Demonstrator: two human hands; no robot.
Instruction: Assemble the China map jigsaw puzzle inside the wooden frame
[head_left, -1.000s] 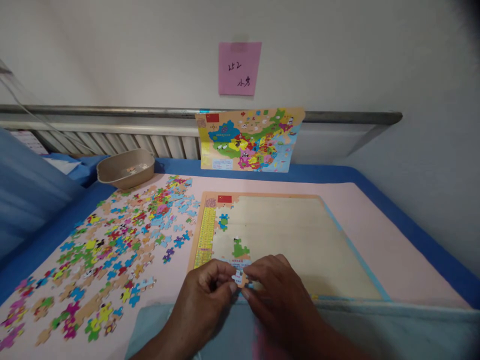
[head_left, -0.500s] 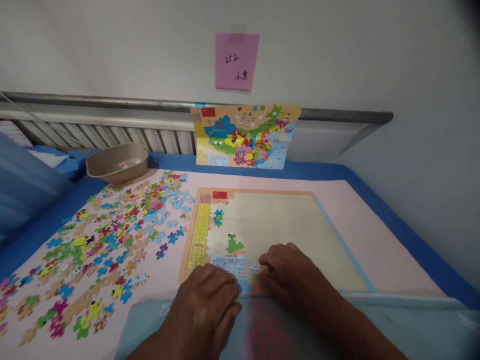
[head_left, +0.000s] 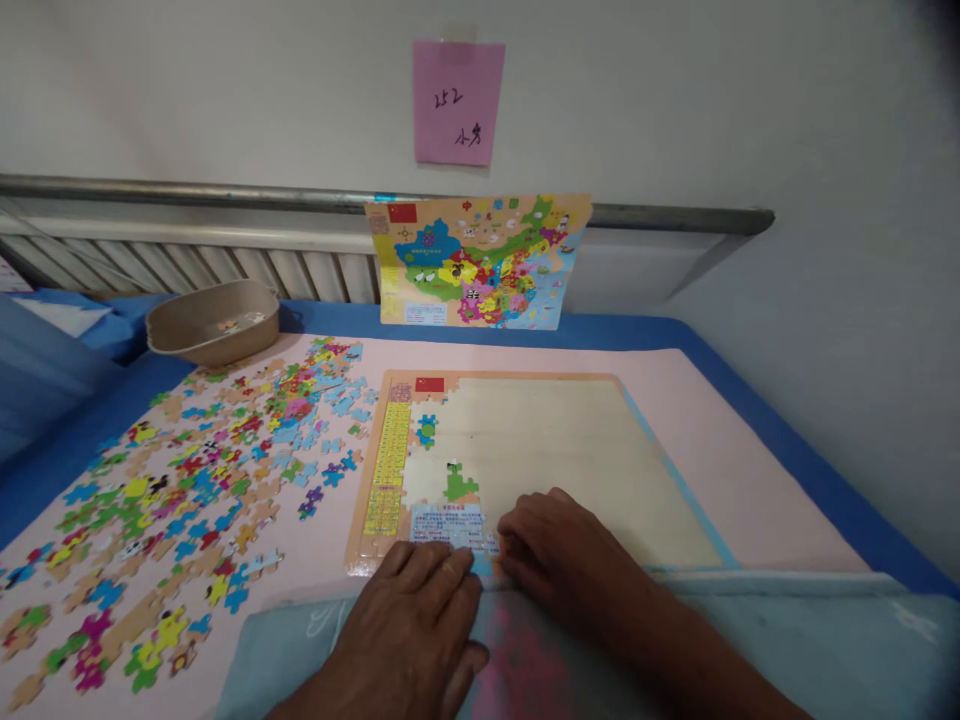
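A jigsaw board [head_left: 555,450] lies in front of me, filled along its left side and lower left corner. My left hand [head_left: 416,615] rests palm down at its lower edge, fingers stretched out over the bottom pieces. My right hand [head_left: 559,555] is curled, its fingertips pressed on a pale blue puzzle piece [head_left: 489,543] beside the printed text block [head_left: 446,522]. The fingers partly cover this piece. A green puzzle section [head_left: 460,482] sits above the block, and a blue-green piece [head_left: 427,431] lies higher up by the yellow strip [head_left: 388,460].
Many loose puzzle pieces [head_left: 202,500] spread over the pink tabletop at left. Behind them stands a beige basket [head_left: 217,325] with a few pieces inside. A map picture [head_left: 480,265] leans on the metal rail [head_left: 675,217]. Light blue cloth [head_left: 712,640] covers the near edge.
My right hand has moved left with the pale blue piece, narrowing the gap to the text block. My left hand's fingers have flattened along the board's bottom edge. The view has shifted slightly.
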